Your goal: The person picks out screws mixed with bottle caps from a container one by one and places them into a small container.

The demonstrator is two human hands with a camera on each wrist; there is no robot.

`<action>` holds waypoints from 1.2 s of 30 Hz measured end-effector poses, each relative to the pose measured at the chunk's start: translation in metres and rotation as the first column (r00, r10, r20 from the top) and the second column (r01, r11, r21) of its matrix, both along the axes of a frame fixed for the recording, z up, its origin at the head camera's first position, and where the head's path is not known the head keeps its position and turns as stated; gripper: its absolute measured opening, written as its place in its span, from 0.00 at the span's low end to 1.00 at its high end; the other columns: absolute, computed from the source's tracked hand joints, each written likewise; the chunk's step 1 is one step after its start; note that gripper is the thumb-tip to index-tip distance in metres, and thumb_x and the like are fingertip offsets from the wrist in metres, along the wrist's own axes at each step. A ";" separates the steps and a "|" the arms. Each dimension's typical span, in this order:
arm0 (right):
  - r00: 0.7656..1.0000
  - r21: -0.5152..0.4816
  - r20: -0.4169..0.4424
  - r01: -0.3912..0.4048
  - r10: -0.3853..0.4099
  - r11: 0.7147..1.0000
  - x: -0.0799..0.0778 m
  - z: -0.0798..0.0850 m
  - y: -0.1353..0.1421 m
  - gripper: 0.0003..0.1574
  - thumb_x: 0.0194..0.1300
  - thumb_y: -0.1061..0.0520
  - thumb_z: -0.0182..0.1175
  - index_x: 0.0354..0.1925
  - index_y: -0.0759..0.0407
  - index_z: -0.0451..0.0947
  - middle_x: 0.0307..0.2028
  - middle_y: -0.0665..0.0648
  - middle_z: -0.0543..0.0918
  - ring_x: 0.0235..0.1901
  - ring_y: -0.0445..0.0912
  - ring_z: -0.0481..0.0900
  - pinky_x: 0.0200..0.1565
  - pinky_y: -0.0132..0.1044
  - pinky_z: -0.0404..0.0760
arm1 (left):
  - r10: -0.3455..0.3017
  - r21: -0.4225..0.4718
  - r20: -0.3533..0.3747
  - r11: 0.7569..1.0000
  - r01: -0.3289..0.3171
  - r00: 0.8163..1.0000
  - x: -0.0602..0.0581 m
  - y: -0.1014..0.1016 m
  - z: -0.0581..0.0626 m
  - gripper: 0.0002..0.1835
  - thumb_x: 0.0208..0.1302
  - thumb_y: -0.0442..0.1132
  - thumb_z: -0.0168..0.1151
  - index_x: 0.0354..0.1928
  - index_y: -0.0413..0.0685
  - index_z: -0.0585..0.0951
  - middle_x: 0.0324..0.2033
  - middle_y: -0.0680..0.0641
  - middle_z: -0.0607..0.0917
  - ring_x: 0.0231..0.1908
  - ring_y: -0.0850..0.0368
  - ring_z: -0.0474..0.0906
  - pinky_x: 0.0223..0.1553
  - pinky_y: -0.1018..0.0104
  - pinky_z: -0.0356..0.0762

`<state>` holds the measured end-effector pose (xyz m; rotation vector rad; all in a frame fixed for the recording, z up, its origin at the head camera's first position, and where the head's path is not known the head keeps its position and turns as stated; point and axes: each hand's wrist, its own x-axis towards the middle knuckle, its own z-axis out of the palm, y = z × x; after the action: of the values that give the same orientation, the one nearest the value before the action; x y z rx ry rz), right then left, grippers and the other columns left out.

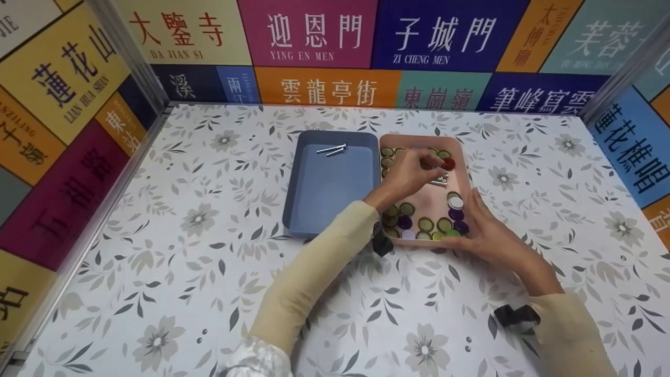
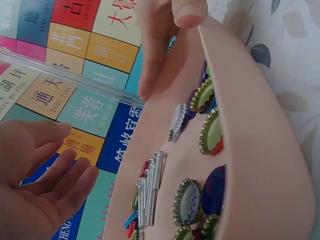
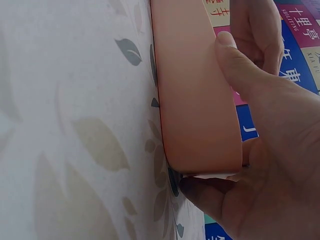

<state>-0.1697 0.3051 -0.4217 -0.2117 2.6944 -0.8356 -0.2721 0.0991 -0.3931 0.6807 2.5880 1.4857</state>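
My left hand hovers over the pink tray, fingers loosely bent. In the left wrist view that hand shows nothing between thumb and fingers. Under it, several silver screws lie side by side in the pink tray, among bottle caps. My right hand grips the tray's near right corner; in the right wrist view its thumb is at the rim and fingers curl round the corner. Two more screws lie in the blue tray, left of the pink one.
Bottle caps, some showing green, purple, white or red faces, lie along the pink tray's sides. The two trays stand side by side on a flower-patterned tabletop. Panels with coloured lettering rise behind and at both sides.
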 end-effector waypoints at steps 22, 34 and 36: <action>1.000 -0.008 0.002 0.006 -0.006 1.000 0.000 -0.002 0.001 0.81 0.53 0.24 0.66 0.78 0.48 0.20 0.77 0.58 0.19 0.75 0.74 0.35 0.72 0.68 0.44 | 0.104 -0.280 -0.014 0.954 -0.104 0.994 -0.022 0.022 -0.005 0.06 0.61 0.37 0.70 0.29 0.42 0.88 0.24 0.49 0.87 0.21 0.63 0.70 0.25 0.74 0.65; 1.000 -0.006 -0.002 0.007 -0.007 1.000 0.000 -0.001 0.000 0.80 0.54 0.25 0.66 0.78 0.47 0.20 0.78 0.58 0.19 0.75 0.74 0.35 0.72 0.69 0.45 | 0.061 -0.430 0.019 0.902 -0.047 0.998 -0.039 0.023 -0.005 0.01 0.62 0.32 0.66 0.33 0.43 0.84 0.23 0.53 0.75 0.25 0.61 0.69 0.27 0.71 0.64; 1.000 -0.012 -0.001 0.006 -0.006 1.000 0.000 -0.001 0.000 0.80 0.54 0.26 0.67 0.78 0.46 0.20 0.78 0.58 0.19 0.76 0.73 0.34 0.72 0.68 0.44 | 0.038 -0.454 0.024 0.891 -0.023 0.999 -0.043 0.023 -0.006 0.02 0.63 0.32 0.66 0.35 0.43 0.86 0.25 0.53 0.77 0.26 0.60 0.69 0.28 0.71 0.64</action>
<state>-0.1695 0.3048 -0.4222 -0.2068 2.6932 -0.8532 -0.3153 0.1216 -0.3991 0.5486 2.7753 0.8252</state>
